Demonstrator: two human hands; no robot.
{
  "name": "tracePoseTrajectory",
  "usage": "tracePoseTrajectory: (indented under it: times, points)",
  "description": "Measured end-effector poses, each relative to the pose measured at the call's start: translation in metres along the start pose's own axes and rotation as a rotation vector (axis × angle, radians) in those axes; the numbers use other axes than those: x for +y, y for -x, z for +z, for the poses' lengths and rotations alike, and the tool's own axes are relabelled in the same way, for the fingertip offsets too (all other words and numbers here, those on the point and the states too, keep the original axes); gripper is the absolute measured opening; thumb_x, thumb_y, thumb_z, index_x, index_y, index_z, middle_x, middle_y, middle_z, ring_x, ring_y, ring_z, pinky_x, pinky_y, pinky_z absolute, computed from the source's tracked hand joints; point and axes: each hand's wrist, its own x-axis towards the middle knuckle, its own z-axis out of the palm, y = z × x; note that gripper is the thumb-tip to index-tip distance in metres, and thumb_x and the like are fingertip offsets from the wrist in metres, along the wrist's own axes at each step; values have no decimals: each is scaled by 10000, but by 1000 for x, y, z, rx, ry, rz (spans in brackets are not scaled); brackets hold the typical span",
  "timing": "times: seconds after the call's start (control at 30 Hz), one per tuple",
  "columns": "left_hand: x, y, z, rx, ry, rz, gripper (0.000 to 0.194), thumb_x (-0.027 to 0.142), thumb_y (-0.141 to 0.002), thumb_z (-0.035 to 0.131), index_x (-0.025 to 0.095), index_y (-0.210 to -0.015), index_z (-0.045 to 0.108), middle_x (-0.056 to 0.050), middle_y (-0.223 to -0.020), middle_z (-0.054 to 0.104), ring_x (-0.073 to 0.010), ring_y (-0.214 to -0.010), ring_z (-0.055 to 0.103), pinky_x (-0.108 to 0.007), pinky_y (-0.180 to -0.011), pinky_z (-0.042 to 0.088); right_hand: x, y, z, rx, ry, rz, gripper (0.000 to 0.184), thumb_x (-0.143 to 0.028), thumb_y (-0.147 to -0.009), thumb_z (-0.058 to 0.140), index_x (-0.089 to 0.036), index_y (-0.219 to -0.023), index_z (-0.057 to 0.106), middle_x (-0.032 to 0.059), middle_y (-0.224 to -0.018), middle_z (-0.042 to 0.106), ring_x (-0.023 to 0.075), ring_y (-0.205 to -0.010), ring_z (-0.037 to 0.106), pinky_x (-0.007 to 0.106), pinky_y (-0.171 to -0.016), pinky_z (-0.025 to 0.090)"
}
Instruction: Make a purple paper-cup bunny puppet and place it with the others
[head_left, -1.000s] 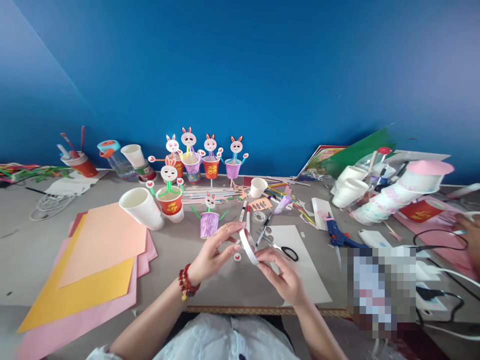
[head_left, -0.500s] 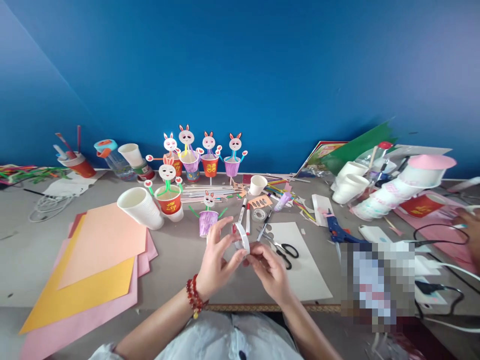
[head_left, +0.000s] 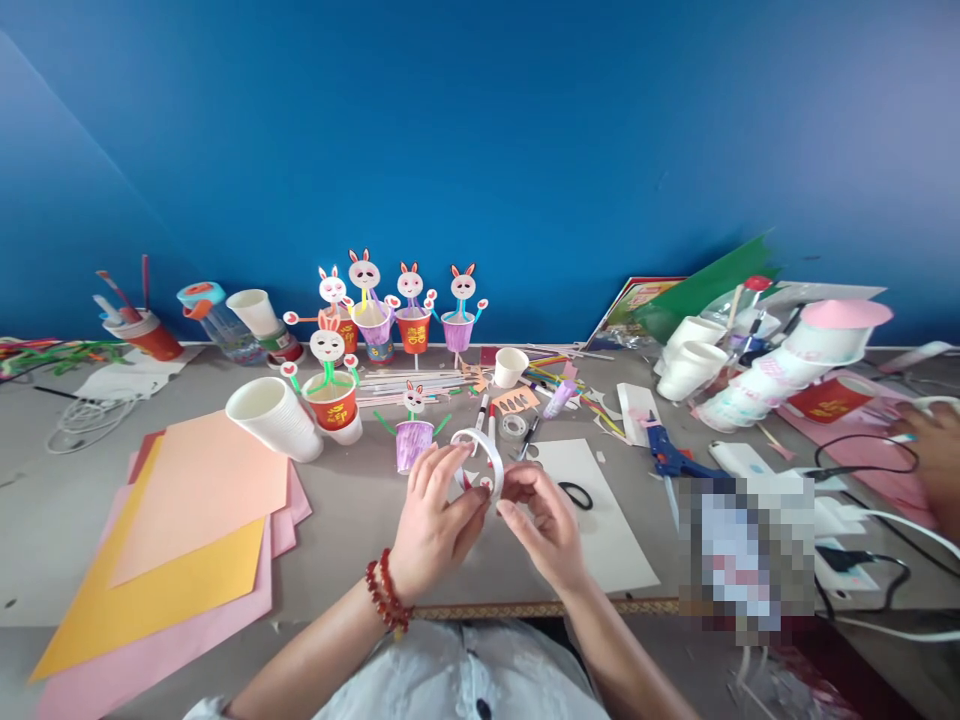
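My left hand [head_left: 442, 510] is closed on a white roll of tape [head_left: 498, 462], held upright on its edge above the table. A small white paper piece with a red heart [head_left: 486, 485] shows by my left fingertips, within the ring's outline. Close against the roll's right side is my right hand [head_left: 546, 525], its fingers curled and the thumb apart from them; I see nothing held in it. Just behind my hands stands a purple paper cup [head_left: 414, 446] with a rabbit head and green arms. Scissors [head_left: 576, 495] lie on a white sheet [head_left: 611, 540], mostly hidden by my right hand.
Several rabbit cups [head_left: 415, 330] stand along the back. Coloured paper [head_left: 202, 490] and stacked white cups [head_left: 274, 420] lie left. Markers [head_left: 493, 430] and a smaller tape roll [head_left: 513, 427] lie ahead. At right are a blue glue gun [head_left: 675, 455], cables, a cup tower [head_left: 780, 365] and another person's hand [head_left: 934, 455].
The tape roll has turned in my left hand, its ring now showing wider. My right thumb and fingers have parted from their pinch at its lower edge. My right hand now covers more of the scissors.
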Motion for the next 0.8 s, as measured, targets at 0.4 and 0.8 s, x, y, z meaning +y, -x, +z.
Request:
tracePoseTrajectory:
  times: [0.4, 0.8]
  points:
    - [-6, -5, 4, -218, 47, 104, 139, 152, -959, 504, 206, -986, 629, -85, -1166, 671, -236, -1174, 586, -533, -1096, 397, 4, 1, -5, -69, 104, 83, 200, -373, -942, 597, -215, -825, 563, 5, -753, 601, 148, -643, 609, 243, -589, 503]
    - [-18, 5, 14, -225, 108, 64, 93, 144, -942, 541, 204, -943, 613, -74, -1154, 668, -232, -1144, 606, -520, -1107, 385, 72, -3, -258, 180, 1548, 232, 189, -203, -870, 565, -171, -1031, 659, 161, -1023, 708, 352, -974, 636, 433, -786, 502]
